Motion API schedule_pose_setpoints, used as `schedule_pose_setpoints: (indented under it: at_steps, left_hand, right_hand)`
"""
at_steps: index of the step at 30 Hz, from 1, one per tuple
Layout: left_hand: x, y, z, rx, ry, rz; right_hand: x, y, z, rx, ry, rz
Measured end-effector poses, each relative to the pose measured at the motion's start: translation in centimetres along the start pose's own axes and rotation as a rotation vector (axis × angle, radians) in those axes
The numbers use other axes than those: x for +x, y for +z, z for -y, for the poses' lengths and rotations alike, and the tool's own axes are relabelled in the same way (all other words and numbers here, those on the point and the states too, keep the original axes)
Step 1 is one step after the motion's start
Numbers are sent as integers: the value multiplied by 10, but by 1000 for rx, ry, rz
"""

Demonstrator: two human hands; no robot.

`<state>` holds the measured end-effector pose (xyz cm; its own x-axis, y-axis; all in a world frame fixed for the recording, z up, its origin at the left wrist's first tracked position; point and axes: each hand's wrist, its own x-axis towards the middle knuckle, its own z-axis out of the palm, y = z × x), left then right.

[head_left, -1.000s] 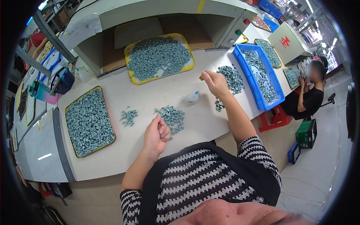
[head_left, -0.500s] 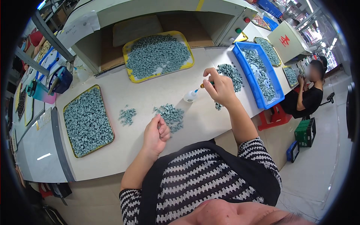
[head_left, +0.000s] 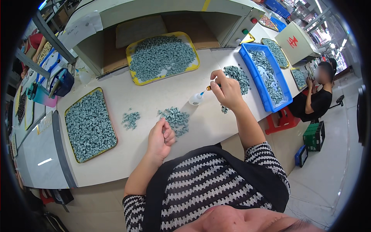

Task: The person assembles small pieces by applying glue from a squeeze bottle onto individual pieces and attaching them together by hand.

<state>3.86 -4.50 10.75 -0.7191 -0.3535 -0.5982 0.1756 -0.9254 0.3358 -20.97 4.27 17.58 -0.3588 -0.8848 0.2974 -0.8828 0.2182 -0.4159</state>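
Note:
My right hand [head_left: 228,92] is raised over the table, pinching a small slim tool with an amber handle [head_left: 209,88]. The tool's thin tip points at the blue nozzle of a small white bottle [head_left: 196,99] and seems to meet it. Loosely curled, my left hand [head_left: 161,139] rests at the near edge of a heap of grey-green stone-like pieces [head_left: 177,119]; whatever its fingers hold is hidden. Left of that lies a smaller heap [head_left: 130,120]. Another heap [head_left: 237,77] sits beyond my right hand, with a few pieces [head_left: 224,109] below it.
A full tray of pieces [head_left: 104,94] stands at the left, and a yellow-rimmed tray [head_left: 195,63] at the back under a shelf. At the right is a blue bin [head_left: 285,105]. A co-worker in black [head_left: 324,94] sits beyond it. A cup [head_left: 48,99] stands far left.

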Motion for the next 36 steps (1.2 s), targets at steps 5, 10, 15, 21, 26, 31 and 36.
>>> schedule_pose_setpoints:
  at_steps: [5, 10, 15, 21, 26, 31, 36]
  left_hand:
    - [1, -2, 0, 11, 11, 13]
    - [1, -4, 0, 12, 15, 14]
    - [-1, -2, -1, -55, 4, 35]
    - [-4, 0, 1, -157, -5, 111]
    - [-5, 0, 3, -111, 9, 156]
    - [-5, 0, 5, -122, -1, 212]
    - [-1, -5, 5, -39, -2, 243]
  right_hand:
    - [0, 0, 2, 35, 9, 12]
    - [0, 3, 3, 102, 31, -1]
    - [6, 12, -16, 228, 205, 20]
    - [21, 49, -53, 103, 44, 194]
    - [31, 66, -46, 170, -43, 284]
    - [34, 72, -35, 364, -21, 166]
    - [29, 70, -50, 196, -127, -66]
